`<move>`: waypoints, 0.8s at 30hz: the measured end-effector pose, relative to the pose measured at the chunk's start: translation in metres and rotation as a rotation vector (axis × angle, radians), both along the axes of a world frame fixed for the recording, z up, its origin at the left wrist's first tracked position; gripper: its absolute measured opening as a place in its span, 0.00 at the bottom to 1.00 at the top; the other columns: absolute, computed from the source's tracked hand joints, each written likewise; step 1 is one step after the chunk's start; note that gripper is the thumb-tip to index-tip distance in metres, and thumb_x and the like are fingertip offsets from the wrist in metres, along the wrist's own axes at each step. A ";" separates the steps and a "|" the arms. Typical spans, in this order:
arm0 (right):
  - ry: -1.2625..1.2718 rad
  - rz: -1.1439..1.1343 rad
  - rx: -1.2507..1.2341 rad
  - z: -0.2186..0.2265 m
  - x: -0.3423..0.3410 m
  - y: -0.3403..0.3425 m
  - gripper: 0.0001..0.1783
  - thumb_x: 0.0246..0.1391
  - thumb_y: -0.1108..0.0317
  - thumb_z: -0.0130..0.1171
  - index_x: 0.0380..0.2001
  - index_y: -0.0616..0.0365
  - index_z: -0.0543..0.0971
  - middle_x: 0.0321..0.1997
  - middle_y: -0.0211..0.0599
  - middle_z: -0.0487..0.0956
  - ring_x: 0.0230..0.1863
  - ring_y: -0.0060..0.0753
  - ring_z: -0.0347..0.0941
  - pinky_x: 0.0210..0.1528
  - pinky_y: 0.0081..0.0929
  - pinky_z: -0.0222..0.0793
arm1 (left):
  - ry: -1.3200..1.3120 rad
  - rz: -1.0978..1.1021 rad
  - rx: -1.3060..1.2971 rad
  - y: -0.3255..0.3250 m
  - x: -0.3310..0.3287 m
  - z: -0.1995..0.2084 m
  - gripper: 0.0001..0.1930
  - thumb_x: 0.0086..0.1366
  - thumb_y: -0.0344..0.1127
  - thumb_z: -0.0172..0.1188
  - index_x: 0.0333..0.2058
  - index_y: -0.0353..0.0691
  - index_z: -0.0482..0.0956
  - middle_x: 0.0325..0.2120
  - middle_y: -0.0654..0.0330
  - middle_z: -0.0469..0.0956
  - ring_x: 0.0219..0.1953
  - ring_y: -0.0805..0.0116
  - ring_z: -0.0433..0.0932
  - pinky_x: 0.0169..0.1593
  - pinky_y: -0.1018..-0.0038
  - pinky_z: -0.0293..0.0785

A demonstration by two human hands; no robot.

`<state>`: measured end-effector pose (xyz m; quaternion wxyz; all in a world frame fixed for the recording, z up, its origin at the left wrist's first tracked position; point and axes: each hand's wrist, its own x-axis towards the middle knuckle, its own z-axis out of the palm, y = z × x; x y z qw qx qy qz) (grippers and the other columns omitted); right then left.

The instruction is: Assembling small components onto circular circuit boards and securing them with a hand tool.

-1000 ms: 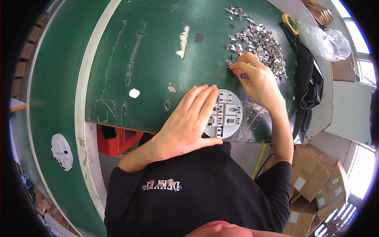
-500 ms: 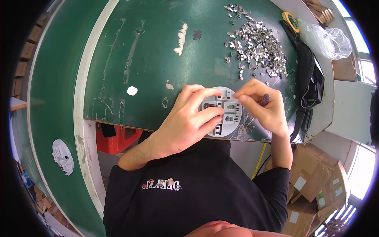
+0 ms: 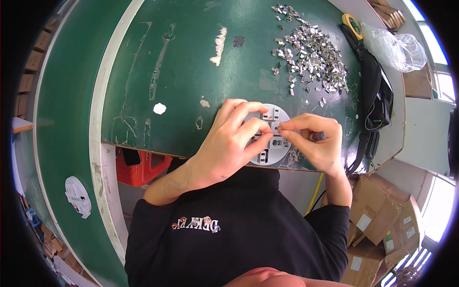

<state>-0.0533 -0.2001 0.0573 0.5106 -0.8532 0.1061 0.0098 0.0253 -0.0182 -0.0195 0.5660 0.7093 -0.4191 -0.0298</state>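
A round light-grey plastic base [image 3: 282, 114] with raised blocks and slots lies at the table's front edge. Over its left side is my left hand [image 3: 234, 134], thumb and index fingertip brought together above the middle of the base; what they pinch, if anything, is too small to name. My right hand [image 3: 318, 141] comes in from the right, its thumb and index fingertip pinched close to the left fingertips. A dark-handled tool [image 3: 317, 137] is tucked in the curled fingers of that hand. The fingers hide part of the base.
Many small shiny metal clips [image 3: 313, 57] are heaped at the far right. Beside them lie a black bag [image 3: 375, 91], a yellow tape roll [image 3: 352, 26] and a clear plastic bag [image 3: 397, 48]. Another grey base [image 3: 78, 197] sits on the green strip [image 3: 71, 119] at left.
My right hand has lowered toward the middle of the base, beside the left fingertips. My left thumb and index finger have closed together. The other base at left has shifted slightly nearer.
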 end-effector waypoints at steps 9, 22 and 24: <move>-0.096 0.022 -0.121 -0.008 -0.004 0.003 0.07 0.47 0.80 0.70 0.32 0.60 0.86 0.27 0.28 0.83 0.19 0.13 0.61 0.21 0.13 0.53 | -0.003 0.005 -0.006 -0.001 0.001 0.001 0.09 0.54 0.22 0.67 0.33 0.40 0.79 0.51 0.58 0.75 0.50 0.59 0.69 0.51 0.69 0.68; -0.089 0.020 -0.196 -0.005 -0.005 0.010 0.07 0.47 0.79 0.70 0.31 0.61 0.86 0.27 0.29 0.83 0.19 0.16 0.63 0.21 0.14 0.55 | -0.032 0.036 0.011 -0.002 -0.001 0.003 0.09 0.53 0.22 0.67 0.32 0.40 0.77 0.51 0.58 0.75 0.50 0.59 0.69 0.51 0.69 0.69; -0.082 0.016 -0.198 -0.005 -0.006 0.010 0.07 0.47 0.79 0.70 0.32 0.61 0.86 0.27 0.29 0.83 0.19 0.16 0.63 0.21 0.14 0.55 | -0.038 0.039 0.011 -0.002 -0.001 0.003 0.10 0.53 0.22 0.67 0.33 0.40 0.78 0.51 0.58 0.75 0.50 0.59 0.69 0.51 0.69 0.69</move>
